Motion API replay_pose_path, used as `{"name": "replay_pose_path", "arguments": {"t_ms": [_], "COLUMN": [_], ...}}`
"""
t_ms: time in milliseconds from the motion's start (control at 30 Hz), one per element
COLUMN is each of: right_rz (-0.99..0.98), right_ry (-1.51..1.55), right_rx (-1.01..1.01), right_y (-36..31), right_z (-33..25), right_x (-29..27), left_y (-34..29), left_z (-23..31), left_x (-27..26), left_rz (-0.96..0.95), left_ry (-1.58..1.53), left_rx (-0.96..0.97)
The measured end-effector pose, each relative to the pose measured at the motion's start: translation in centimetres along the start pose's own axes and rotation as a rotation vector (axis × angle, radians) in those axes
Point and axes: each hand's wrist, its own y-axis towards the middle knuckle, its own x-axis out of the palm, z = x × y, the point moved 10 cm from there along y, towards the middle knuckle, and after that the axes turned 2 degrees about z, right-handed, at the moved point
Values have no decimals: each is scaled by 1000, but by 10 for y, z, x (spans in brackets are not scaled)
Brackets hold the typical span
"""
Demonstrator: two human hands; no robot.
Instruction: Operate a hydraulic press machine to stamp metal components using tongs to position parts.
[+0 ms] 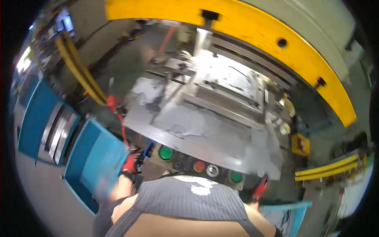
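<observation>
My left hand [130,164], in a red and black glove, is low beside the rim of an open blue bin [103,143]. A thin red hose [122,127] runs down to small dark fittings just above that hand. Blur and the dark glove hide whether its fingers hold anything. At the right, my right hand [259,189], also red-gloved, is smeared by motion beside the front corner of the grey metal table [205,148]. A second blue bin [302,215] with grey pieces in it lies just below the right hand.
A press with a yellow beam [252,21] spans the far side, above a metal die [229,85]. Along the table's front edge sits a control panel with green buttons [166,153] and a red button [199,166]. Yellow posts [81,69] stand at the left.
</observation>
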Motion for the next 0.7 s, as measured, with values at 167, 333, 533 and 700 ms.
{"name": "replay_pose_path", "arguments": {"t_ms": [167,333,533,700], "right_rz": [-395,-601,-692,-723], "right_ry": [-237,-319,-356,-348], "right_rx": [-95,-150,-170,-176], "right_y": [-18,-24,-26,-29], "right_z": [19,16,22,22], "right_x": [112,202,230,236], "left_y": [-2,70,12,34], "left_z": [-1,-18,15,-3], "left_x": [111,123,139,127], "left_rz": [-346,-255,-236,-219], "left_ry": [229,939,1018,1033], "left_rx": [-137,-39,-167,-149]}}
